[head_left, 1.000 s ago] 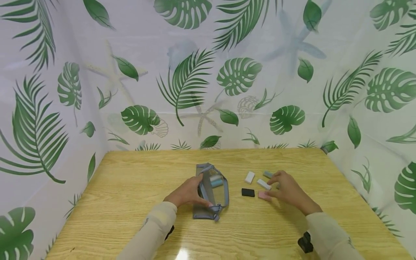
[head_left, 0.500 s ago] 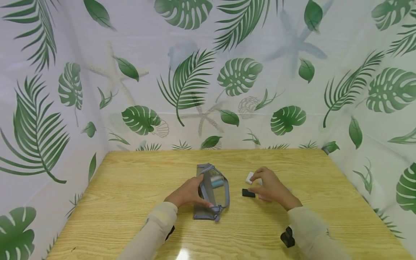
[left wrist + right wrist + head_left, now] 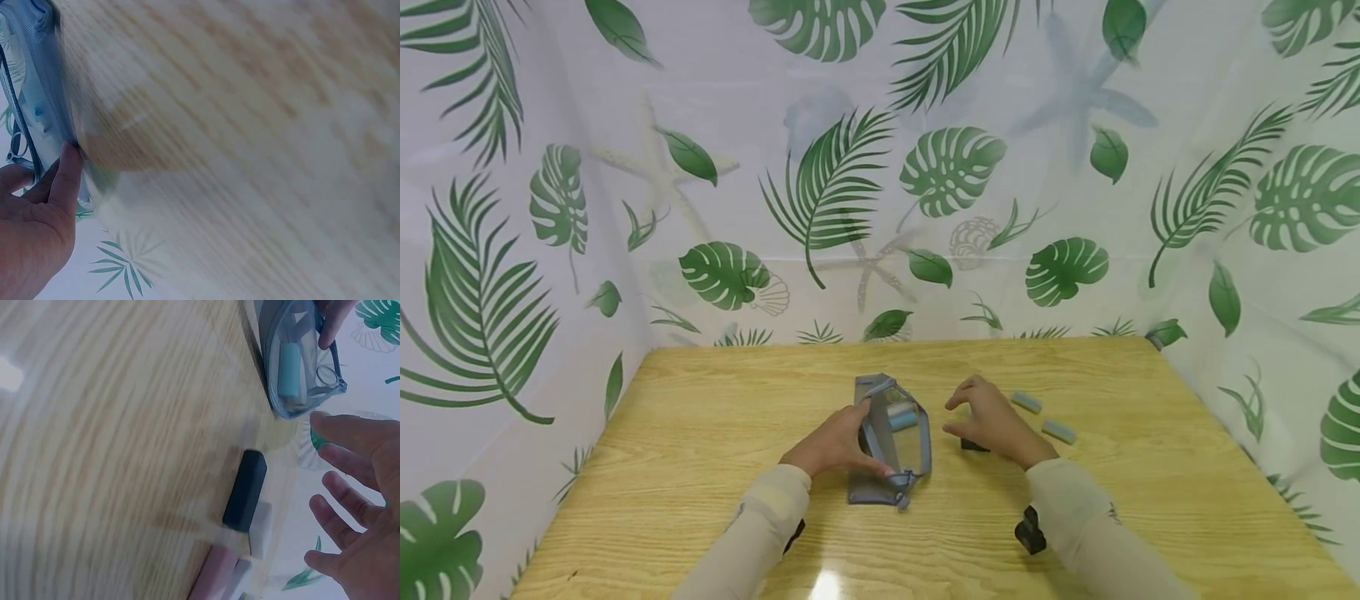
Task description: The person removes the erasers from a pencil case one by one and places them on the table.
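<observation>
My left hand [image 3: 833,447] grips the rim of a grey-blue zip pouch [image 3: 867,492], holding its mouth apart with thumb and fingers. Inside the pouch lie a light-blue block [image 3: 289,370], eraser-like, and something pale beside it. My right hand [image 3: 996,425] hovers just right of the pouch with fingers loosely spread and nothing between them. Below that hand is a black block [image 3: 245,490], partly covered in the head view. The right wrist view shows a white block [image 3: 260,530] beside it and a pink block [image 3: 214,574] close by.
Two blue-grey blocks [image 3: 1026,402] lie on the wooden table [image 3: 700,417] to the right of my right hand. Leaf-patterned cloth [image 3: 850,208] hangs behind the table and along both sides.
My right hand has moved left, from over the far blocks to beside the pouch. Both blue-grey blocks on the right are now uncovered. My left hand keeps its grip on the pouch.
</observation>
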`<state>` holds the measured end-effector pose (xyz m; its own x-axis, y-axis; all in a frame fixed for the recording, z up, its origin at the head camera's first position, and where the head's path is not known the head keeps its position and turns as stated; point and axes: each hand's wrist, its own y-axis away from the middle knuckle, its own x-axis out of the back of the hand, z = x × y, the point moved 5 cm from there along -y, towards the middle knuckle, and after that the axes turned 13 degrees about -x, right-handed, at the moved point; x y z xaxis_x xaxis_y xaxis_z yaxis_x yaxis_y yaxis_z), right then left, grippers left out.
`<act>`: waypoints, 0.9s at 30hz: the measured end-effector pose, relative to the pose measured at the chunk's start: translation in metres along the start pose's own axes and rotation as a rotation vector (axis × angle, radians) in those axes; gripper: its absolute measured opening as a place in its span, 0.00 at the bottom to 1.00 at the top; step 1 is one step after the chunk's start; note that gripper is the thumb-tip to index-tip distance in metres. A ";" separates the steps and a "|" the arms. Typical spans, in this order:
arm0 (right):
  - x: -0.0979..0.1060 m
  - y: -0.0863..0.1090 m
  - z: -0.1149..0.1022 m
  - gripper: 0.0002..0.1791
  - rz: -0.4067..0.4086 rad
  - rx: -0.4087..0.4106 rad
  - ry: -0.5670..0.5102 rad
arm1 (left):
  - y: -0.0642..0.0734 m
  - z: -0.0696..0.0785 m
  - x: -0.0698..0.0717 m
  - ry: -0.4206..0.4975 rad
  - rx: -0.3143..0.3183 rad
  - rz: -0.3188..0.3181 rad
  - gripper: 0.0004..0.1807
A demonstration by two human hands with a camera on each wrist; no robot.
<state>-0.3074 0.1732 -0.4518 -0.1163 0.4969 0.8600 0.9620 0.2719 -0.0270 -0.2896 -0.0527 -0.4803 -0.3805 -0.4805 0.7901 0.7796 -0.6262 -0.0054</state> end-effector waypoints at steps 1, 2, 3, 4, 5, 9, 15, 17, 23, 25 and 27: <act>-0.002 -0.002 -0.002 0.15 0.000 0.006 0.006 | 0.000 0.000 0.001 -0.003 0.004 -0.001 0.66; -0.005 -0.004 -0.005 0.15 -0.002 0.005 0.007 | 0.000 0.000 0.001 -0.004 0.005 -0.001 0.66; -0.007 -0.007 -0.007 0.15 -0.003 0.010 0.009 | 0.000 0.000 0.001 -0.003 0.005 -0.001 0.66; -0.009 -0.009 -0.009 0.15 -0.008 0.006 0.010 | 0.000 0.000 0.001 -0.004 0.005 -0.001 0.66; -0.012 -0.010 -0.011 0.15 -0.013 0.003 0.008 | -0.001 0.000 0.001 -0.002 0.005 -0.001 0.66; -0.019 -0.017 -0.018 0.14 -0.012 0.011 -0.002 | -0.001 -0.001 0.001 0.014 -0.003 0.003 0.66; -0.027 -0.022 -0.026 0.13 0.017 0.049 0.007 | -0.002 -0.003 -0.001 0.013 0.008 -0.010 0.67; -0.029 -0.024 -0.027 0.13 0.031 0.049 0.010 | -0.002 -0.004 -0.001 0.013 0.006 -0.010 0.67; -0.034 -0.030 -0.030 0.12 0.057 0.057 0.017 | -0.001 -0.005 -0.001 0.008 0.002 -0.005 0.67; -0.036 -0.032 -0.031 0.12 0.060 0.051 0.029 | -0.001 -0.005 0.000 0.004 0.003 -0.006 0.67; -0.037 -0.034 -0.031 0.12 0.058 0.038 0.035 | -0.001 -0.005 0.000 -0.004 0.006 -0.008 0.67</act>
<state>-0.3278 0.1199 -0.4664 -0.0518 0.4841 0.8735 0.9566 0.2751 -0.0957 -0.2927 -0.0552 -0.4834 -0.3848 -0.4732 0.7924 0.7793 -0.6266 0.0042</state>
